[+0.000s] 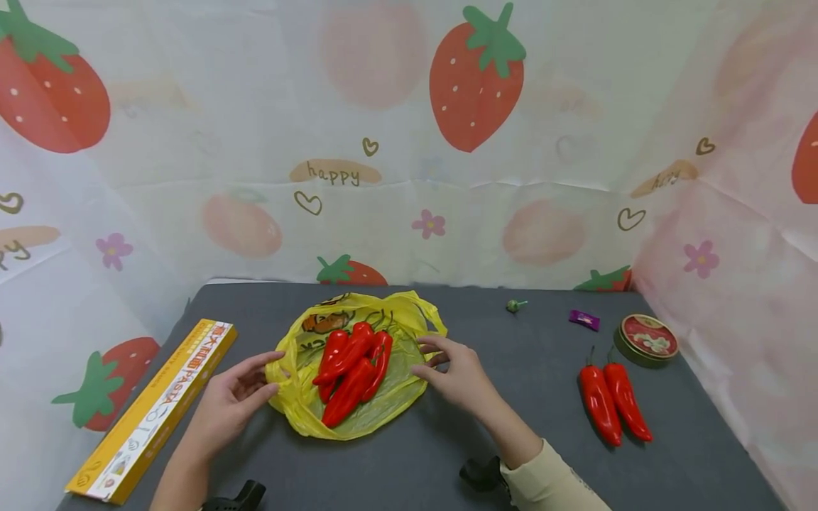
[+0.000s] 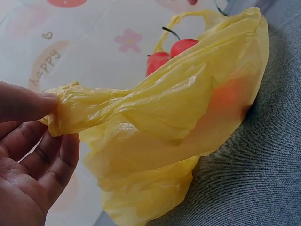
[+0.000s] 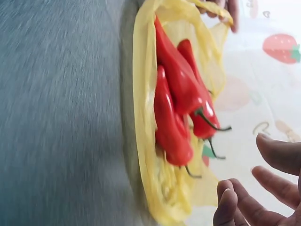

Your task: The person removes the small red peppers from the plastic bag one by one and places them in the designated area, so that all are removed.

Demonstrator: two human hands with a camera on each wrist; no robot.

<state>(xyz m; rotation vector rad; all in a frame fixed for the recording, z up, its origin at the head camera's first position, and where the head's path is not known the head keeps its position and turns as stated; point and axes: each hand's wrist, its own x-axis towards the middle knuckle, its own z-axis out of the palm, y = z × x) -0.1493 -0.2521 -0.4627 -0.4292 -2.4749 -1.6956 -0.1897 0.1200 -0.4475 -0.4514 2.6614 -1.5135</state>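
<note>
A yellow plastic bag point(image 1: 399, 408) lies spread on the dark cloth, its mouth turned up. Several glossy red chili peppers point(image 1: 350, 375) with thin green stems are inside it. At the bag's left edge my left hand point(image 1: 224, 408) pinches a gathered bit of the rim; in the left wrist view the thumb and fingers point(image 2: 52, 101) press the yellow film between them. My right hand point(image 1: 461, 375) is at the bag's right edge, fingers loosely bent and apart. The right wrist view shows nothing between its thumb and fingers point(image 3: 277, 188); whether a fingertip touches the bag I cannot tell.
A long yellow pasta box point(image 1: 153, 408) lies at the left. On the right are two more red peppers point(image 1: 601, 408), a round red-topped tin point(image 1: 648, 337), a small purple packet point(image 1: 584, 320) and a small green item point(image 1: 514, 306). A strawberry-print curtain point(image 1: 409, 142) surrounds the table.
</note>
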